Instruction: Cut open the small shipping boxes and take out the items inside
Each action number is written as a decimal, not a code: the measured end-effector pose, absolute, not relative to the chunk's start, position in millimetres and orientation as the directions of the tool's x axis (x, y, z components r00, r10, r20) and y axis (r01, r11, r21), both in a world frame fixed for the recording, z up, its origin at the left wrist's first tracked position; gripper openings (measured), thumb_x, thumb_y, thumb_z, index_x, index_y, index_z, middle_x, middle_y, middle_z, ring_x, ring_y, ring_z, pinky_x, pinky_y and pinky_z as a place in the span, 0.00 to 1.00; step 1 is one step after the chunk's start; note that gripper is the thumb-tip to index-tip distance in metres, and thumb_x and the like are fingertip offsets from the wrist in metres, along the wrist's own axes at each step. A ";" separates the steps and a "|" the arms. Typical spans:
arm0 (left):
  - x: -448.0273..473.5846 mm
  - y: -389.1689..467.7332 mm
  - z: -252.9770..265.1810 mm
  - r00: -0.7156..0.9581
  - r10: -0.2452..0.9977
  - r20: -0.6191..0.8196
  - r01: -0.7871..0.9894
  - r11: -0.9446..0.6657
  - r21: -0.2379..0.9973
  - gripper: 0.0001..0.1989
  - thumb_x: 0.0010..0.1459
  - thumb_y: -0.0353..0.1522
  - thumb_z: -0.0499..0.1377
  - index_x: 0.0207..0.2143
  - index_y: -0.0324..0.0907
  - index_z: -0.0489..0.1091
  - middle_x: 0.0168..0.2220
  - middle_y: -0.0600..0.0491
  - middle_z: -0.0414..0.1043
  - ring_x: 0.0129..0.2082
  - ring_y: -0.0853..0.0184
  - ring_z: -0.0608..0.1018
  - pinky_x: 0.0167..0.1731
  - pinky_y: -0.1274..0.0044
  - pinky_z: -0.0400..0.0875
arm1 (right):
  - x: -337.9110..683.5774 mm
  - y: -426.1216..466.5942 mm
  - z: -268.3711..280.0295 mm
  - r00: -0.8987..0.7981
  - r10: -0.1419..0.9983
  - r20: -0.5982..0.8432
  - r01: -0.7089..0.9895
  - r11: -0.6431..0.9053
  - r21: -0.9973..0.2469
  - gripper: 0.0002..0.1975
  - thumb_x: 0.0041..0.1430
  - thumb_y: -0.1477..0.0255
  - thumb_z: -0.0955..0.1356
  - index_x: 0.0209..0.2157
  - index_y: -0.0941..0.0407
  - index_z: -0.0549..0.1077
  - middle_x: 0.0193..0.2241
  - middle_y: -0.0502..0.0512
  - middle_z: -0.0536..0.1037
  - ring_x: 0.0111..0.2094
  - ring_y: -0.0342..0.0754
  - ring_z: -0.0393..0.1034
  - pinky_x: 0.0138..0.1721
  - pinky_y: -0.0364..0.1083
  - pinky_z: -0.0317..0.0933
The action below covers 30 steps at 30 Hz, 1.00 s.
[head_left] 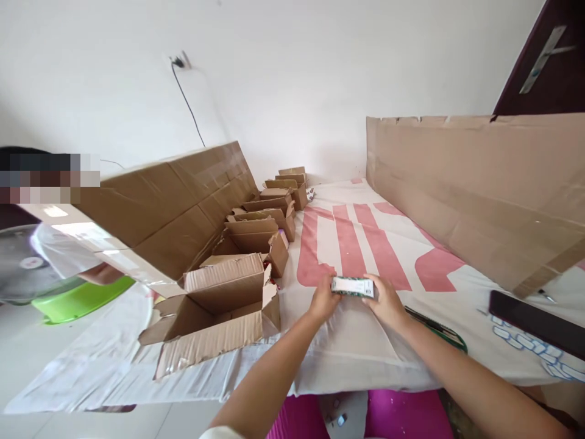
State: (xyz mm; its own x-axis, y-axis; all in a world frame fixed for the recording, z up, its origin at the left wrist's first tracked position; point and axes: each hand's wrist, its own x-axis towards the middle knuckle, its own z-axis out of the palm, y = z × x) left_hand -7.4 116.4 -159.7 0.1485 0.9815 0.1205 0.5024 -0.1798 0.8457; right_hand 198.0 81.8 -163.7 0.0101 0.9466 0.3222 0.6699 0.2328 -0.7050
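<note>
A small, flat rectangular box [351,286], white on top with dark green patterned edges, is held level just over the cloth-covered table [338,360]. My left hand [325,297] grips its left end, and my right hand [384,300] grips its right end, with the fingers of both closed on it. The print on the box is too small to read. Beside my right forearm lies a dark green-rimmed case [436,329] with slim dark items in it. To the left of my left hand stands the nearest open cardboard box [214,341].
Several open cardboard boxes [274,244] run in a row toward the wall. Tall cardboard panels stand at left [183,195] and right [475,183]. A black phone [539,323] lies at right. Beyond the left panel, a person [68,250] is near a green basin [82,300].
</note>
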 end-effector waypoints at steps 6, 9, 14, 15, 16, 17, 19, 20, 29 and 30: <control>18.3 206.9 -142.5 -0.084 0.988 0.133 0.466 -0.079 0.881 0.33 0.51 0.24 0.63 0.59 0.44 0.59 0.50 0.45 0.74 0.42 0.64 0.79 0.42 0.73 0.73 | 178.6 193.7 -140.1 0.112 0.952 0.283 0.688 0.132 -0.714 0.32 0.49 0.79 0.70 0.57 0.54 0.65 0.48 0.58 0.76 0.51 0.54 0.69 0.51 0.52 0.63; 17.3 219.1 -148.3 -0.137 0.984 0.114 0.487 -0.033 0.873 0.33 0.51 0.28 0.65 0.60 0.43 0.61 0.47 0.45 0.76 0.44 0.60 0.79 0.47 0.69 0.71 | 174.9 207.2 -153.3 0.136 0.961 0.240 0.708 0.076 -0.703 0.30 0.54 0.75 0.69 0.60 0.55 0.63 0.46 0.61 0.77 0.48 0.56 0.71 0.47 0.51 0.64; 14.4 217.2 -165.8 -0.167 0.976 0.139 0.577 -0.018 0.817 0.28 0.58 0.33 0.60 0.61 0.43 0.61 0.54 0.42 0.72 0.56 0.56 0.73 0.56 0.67 0.64 | 174.3 208.4 -171.7 0.120 0.965 0.233 0.739 0.070 -0.670 0.28 0.61 0.70 0.66 0.62 0.59 0.60 0.52 0.66 0.73 0.55 0.59 0.65 0.54 0.52 0.57; 14.6 216.7 -167.6 -0.165 0.975 0.147 0.597 -0.020 0.802 0.28 0.59 0.33 0.59 0.61 0.43 0.61 0.55 0.41 0.70 0.57 0.56 0.72 0.56 0.68 0.64 | 174.1 209.0 -172.6 0.109 0.967 0.232 0.743 0.076 -0.665 0.29 0.61 0.70 0.65 0.62 0.59 0.59 0.54 0.66 0.72 0.56 0.58 0.63 0.56 0.52 0.56; 14.8 216.5 -168.6 -0.161 0.975 0.154 0.618 -0.023 0.786 0.28 0.59 0.34 0.58 0.61 0.42 0.60 0.56 0.41 0.70 0.57 0.56 0.71 0.56 0.67 0.64 | 173.8 209.7 -172.8 0.098 0.968 0.231 0.746 0.082 -0.661 0.29 0.61 0.70 0.65 0.63 0.59 0.58 0.56 0.66 0.70 0.57 0.58 0.62 0.57 0.52 0.55; 15.0 216.5 -169.1 -0.155 0.975 0.162 0.638 -0.026 0.769 0.28 0.60 0.34 0.58 0.62 0.41 0.60 0.56 0.40 0.69 0.58 0.55 0.71 0.56 0.67 0.64 | 173.5 210.3 -172.7 0.088 0.969 0.229 0.749 0.087 -0.657 0.29 0.61 0.70 0.65 0.63 0.60 0.58 0.57 0.66 0.69 0.58 0.58 0.61 0.58 0.52 0.53; 15.5 216.9 -168.9 -0.141 0.973 0.184 0.679 -0.040 0.733 0.29 0.59 0.35 0.58 0.62 0.38 0.59 0.57 0.38 0.68 0.59 0.53 0.69 0.57 0.65 0.63 | 172.8 210.4 -172.0 0.075 0.972 0.224 0.756 0.091 -0.648 0.30 0.61 0.70 0.65 0.63 0.59 0.56 0.59 0.65 0.67 0.59 0.57 0.59 0.59 0.52 0.51; 15.8 217.2 -168.6 -0.133 0.971 0.199 0.698 -0.051 0.715 0.30 0.58 0.35 0.59 0.62 0.38 0.59 0.58 0.38 0.67 0.61 0.53 0.67 0.59 0.64 0.61 | 172.4 209.9 -171.6 0.072 0.973 0.220 0.760 0.089 -0.644 0.30 0.62 0.70 0.65 0.64 0.59 0.56 0.59 0.65 0.67 0.59 0.57 0.58 0.60 0.52 0.50; 20.4 221.9 -168.8 -0.026 0.971 0.236 0.788 -0.125 0.603 0.33 0.53 0.38 0.63 0.61 0.46 0.60 0.67 0.43 0.53 0.65 0.46 0.59 0.62 0.55 0.53 | 175.9 212.9 -151.9 0.012 0.996 0.087 0.784 0.044 -0.619 0.37 0.54 0.63 0.72 0.62 0.61 0.58 0.61 0.67 0.64 0.60 0.61 0.58 0.59 0.55 0.53; 20.4 222.1 -168.5 -0.027 0.973 0.231 0.791 -0.121 0.600 0.32 0.54 0.37 0.62 0.61 0.46 0.60 0.66 0.43 0.55 0.64 0.46 0.60 0.62 0.54 0.54 | 179.3 212.3 -146.4 -0.008 0.998 0.065 0.782 0.047 -0.621 0.37 0.54 0.63 0.73 0.61 0.60 0.60 0.60 0.66 0.66 0.59 0.60 0.60 0.58 0.54 0.55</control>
State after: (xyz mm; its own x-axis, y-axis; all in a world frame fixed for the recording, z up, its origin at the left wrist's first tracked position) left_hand 20.4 222.1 -168.5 -0.0266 0.9725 0.2314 0.7909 -0.1211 0.5998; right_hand 179.3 212.3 -146.4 -0.0085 0.9979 0.0647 0.7822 0.0469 -0.6213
